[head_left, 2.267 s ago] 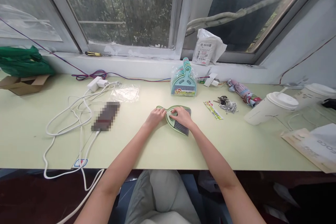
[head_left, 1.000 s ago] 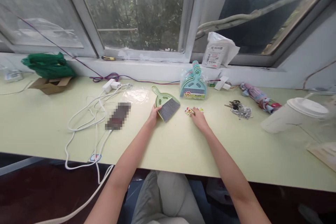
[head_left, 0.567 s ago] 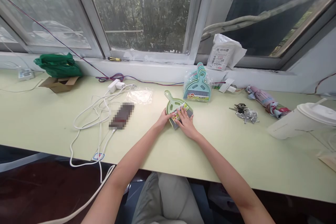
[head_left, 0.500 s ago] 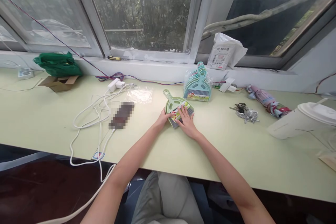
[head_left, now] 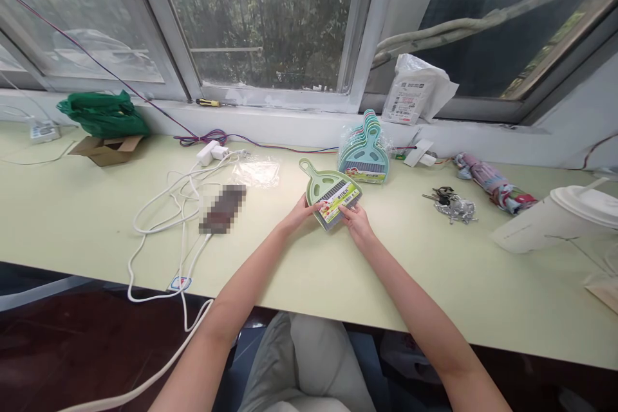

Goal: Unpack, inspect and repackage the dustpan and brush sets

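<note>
A green dustpan with a grey-bristled brush (head_left: pixel 333 196) and a colourful label is tilted over the table, its handle pointing up and left. My left hand (head_left: pixel 298 215) grips its left edge, thumb on top. At its lower right edge, my right hand (head_left: pixel 358 221) pinches it, the thumb on the label and the fingers partly hidden beneath. Behind it, against the wall, stands a row of several similar dustpan sets (head_left: pixel 365 154), the front one blue-green, in clear plastic wrap.
Left of my hands lie a blurred-out dark object (head_left: pixel 223 208), white cables (head_left: pixel 140 232) and a clear plastic bag (head_left: pixel 255 172). Keys (head_left: pixel 447 196), a folded umbrella (head_left: pixel 495 185) and a white cup (head_left: pixel 545 219) are on the right. A green bag (head_left: pixel 103 114) rests on an open carton (head_left: pixel 107 151).
My right hand has slid off the top of the label to the lower right edge, uncovering the label. The dustpan set has turned slightly and its right side sits a bit higher.
</note>
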`<state>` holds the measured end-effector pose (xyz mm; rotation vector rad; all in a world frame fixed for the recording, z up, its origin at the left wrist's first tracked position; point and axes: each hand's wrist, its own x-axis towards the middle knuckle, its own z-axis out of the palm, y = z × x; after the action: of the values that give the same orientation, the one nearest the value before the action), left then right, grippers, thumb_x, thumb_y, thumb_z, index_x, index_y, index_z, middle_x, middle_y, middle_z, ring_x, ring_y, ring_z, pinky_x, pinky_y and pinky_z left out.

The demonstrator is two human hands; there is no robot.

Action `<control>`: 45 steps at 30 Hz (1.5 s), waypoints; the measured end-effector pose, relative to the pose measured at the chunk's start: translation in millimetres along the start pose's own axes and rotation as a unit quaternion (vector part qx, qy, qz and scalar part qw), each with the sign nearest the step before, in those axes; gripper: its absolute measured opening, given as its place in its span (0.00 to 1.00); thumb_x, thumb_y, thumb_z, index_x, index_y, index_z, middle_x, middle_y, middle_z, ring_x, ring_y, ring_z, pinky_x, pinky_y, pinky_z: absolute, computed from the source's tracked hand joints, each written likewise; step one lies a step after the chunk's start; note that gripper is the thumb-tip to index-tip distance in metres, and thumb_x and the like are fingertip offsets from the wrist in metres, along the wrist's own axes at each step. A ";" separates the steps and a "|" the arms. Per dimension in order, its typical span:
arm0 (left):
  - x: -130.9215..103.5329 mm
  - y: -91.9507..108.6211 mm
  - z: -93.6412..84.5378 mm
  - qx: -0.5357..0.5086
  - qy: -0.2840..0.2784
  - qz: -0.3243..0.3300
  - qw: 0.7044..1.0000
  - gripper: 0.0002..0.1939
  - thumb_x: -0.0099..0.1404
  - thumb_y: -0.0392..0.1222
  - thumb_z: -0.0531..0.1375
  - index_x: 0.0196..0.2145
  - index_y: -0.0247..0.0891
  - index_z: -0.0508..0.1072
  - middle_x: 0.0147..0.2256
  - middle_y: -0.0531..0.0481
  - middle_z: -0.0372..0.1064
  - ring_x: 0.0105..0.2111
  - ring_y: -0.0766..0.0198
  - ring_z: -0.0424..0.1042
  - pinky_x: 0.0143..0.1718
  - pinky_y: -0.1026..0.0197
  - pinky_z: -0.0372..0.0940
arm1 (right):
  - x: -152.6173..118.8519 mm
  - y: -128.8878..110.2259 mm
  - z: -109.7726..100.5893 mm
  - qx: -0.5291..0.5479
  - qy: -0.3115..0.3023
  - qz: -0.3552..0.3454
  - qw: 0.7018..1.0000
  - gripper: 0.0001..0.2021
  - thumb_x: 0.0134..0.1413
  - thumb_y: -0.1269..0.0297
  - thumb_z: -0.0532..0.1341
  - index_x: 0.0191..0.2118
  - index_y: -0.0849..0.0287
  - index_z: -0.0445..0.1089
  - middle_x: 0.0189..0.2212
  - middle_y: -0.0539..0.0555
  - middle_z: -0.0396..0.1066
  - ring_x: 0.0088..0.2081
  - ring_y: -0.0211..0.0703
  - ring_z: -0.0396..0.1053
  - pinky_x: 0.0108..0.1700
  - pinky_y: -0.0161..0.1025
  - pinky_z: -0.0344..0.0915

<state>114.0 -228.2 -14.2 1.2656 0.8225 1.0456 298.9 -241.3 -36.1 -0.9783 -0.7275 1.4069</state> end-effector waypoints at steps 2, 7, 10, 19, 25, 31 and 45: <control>2.0 5.2 -15.6 0.153 0.057 0.027 0.986 0.25 0.66 0.54 0.53 0.56 0.39 0.64 0.57 0.40 0.63 0.59 0.50 0.60 0.59 0.44 0.55 | -0.2 -5.6 -3.1 0.009 0.003 -0.014 1.000 0.23 0.34 0.67 0.73 0.40 0.56 0.68 0.35 0.52 0.77 0.38 0.46 0.77 0.43 0.42 0.76; 2.8 6.6 -74.6 0.555 0.246 0.057 0.793 0.29 0.67 0.43 0.51 0.64 0.34 0.55 0.67 0.38 0.43 0.67 0.49 0.40 0.65 0.45 0.40 | -1.7 -18.9 -9.5 0.006 -0.011 -0.040 0.999 0.21 0.34 0.66 0.74 0.38 0.57 0.69 0.37 0.52 0.77 0.40 0.46 0.76 0.45 0.43 0.75; 1.0 4.0 -92.6 0.607 0.185 0.008 0.772 0.26 0.66 0.39 0.49 0.61 0.35 0.60 0.63 0.39 0.54 0.64 0.50 0.50 0.63 0.44 0.47 | -1.0 -22.4 -12.0 0.009 -0.019 -0.048 0.999 0.19 0.35 0.65 0.73 0.37 0.58 0.70 0.39 0.53 0.77 0.41 0.46 0.76 0.46 0.43 0.75; -7.9 20.5 -91.5 0.688 0.162 0.036 0.707 0.14 0.56 0.28 0.52 0.23 0.42 0.74 0.29 0.47 0.73 0.41 0.55 0.69 0.64 0.40 0.35 | 7.5 -22.6 -20.0 0.016 0.025 -0.048 0.998 0.17 0.37 0.68 0.72 0.36 0.58 0.70 0.35 0.52 0.77 0.38 0.44 0.76 0.44 0.41 0.75; -6.9 19.6 -73.8 0.617 0.173 0.073 0.765 0.17 0.65 0.44 0.51 0.48 0.41 0.72 0.48 0.43 0.69 0.52 0.53 0.65 0.60 0.46 0.50 | 9.4 -18.3 -19.1 -0.008 0.028 -0.012 1.000 0.14 0.39 0.72 0.69 0.37 0.60 0.70 0.35 0.53 0.77 0.35 0.43 0.77 0.40 0.39 0.76; -7.7 12.7 -62.9 0.558 -0.048 0.045 0.827 0.33 0.54 0.58 0.62 0.56 0.43 0.67 0.62 0.42 0.55 0.62 0.49 0.55 0.61 0.50 0.51 | 7.1 -21.9 -18.1 -0.024 0.028 -0.015 0.999 0.15 0.39 0.71 0.70 0.38 0.60 0.71 0.36 0.54 0.78 0.37 0.44 0.77 0.41 0.41 0.76; -6.4 13.8 -56.1 0.664 0.117 0.039 0.738 0.11 0.65 0.42 0.52 0.37 0.41 0.75 0.45 0.43 0.71 0.48 0.52 0.67 0.44 0.56 0.63 | 4.9 -34.0 -20.0 -0.076 0.005 0.004 0.997 0.15 0.38 0.72 0.71 0.36 0.61 0.72 0.34 0.55 0.78 0.35 0.46 0.77 0.38 0.41 0.76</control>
<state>57.6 -215.1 -9.3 2.3743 1.8941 0.5748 332.5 -235.9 -15.7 -1.1070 -0.8337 1.3682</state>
